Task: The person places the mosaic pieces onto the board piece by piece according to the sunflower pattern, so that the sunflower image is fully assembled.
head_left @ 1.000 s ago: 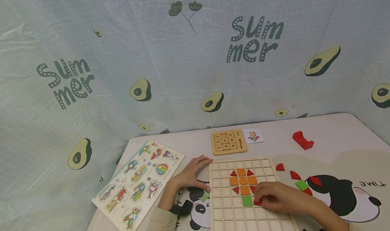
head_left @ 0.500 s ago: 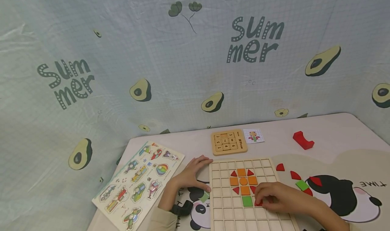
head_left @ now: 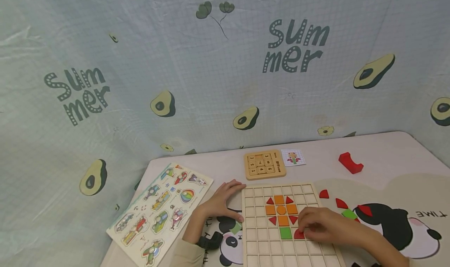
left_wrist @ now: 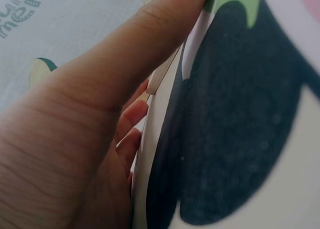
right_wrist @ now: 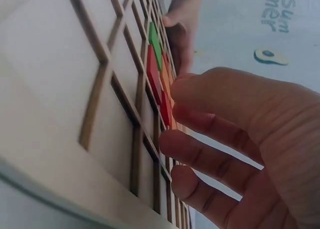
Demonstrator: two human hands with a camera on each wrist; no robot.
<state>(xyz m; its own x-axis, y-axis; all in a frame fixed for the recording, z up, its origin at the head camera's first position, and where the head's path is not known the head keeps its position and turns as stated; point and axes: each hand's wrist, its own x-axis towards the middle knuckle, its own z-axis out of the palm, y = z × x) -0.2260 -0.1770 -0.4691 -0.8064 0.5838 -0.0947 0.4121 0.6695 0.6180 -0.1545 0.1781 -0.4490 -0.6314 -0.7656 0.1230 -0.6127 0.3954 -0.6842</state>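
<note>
A wooden grid board [head_left: 256, 245] lies on the table, bearing an orange circle [head_left: 281, 209] among orange squares and red triangles. Below them sit a green square [head_left: 286, 233] and, in the cell to its right, a red rounded piece [head_left: 299, 234]. My right hand [head_left: 325, 226] hovers just right of that piece. In the right wrist view its fingers are loosely bent, apart from the red piece [right_wrist: 154, 74], with nothing visible between them. My left hand [head_left: 220, 202] stays at the board's left edge, thumb and fingers spread along it; the left wrist view shows the thumb [left_wrist: 125, 54] stretched out.
Several loose red pieces [head_left: 341, 203] and a green square [head_left: 349, 214] lie right of the board. Behind it are a number slide puzzle [head_left: 265, 177], a pattern card [head_left: 293, 157] and a red arched block [head_left: 350, 163]. A picture puzzle board [head_left: 159, 204] lies at left.
My right hand has let go of the red rounded piece and shifted slightly up and right, so more of the piece shows in its cell. The left hand has not moved.
</note>
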